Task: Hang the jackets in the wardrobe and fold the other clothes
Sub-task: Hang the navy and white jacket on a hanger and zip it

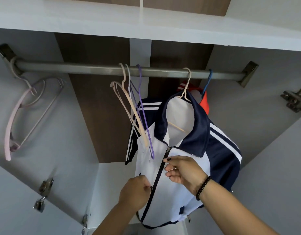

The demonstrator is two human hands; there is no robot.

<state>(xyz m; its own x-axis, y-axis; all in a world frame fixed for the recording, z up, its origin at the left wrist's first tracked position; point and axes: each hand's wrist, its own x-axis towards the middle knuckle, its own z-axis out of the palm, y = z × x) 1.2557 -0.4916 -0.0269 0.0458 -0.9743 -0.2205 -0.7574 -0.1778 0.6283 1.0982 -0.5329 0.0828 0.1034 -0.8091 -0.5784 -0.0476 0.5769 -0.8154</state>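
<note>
A white and navy jacket (185,150) hangs on a beige hanger (185,92) from the wardrobe rail (95,69), above both hands. The right hand (182,170) pinches the jacket's front beside the zip, fingers curled on the cloth. The left hand (134,194), lower and to the left of it, grips the other front edge at the zip line. Up and left of the hands hang bare hangers (137,112). A red garment (204,102) hangs behind the jacket.
</note>
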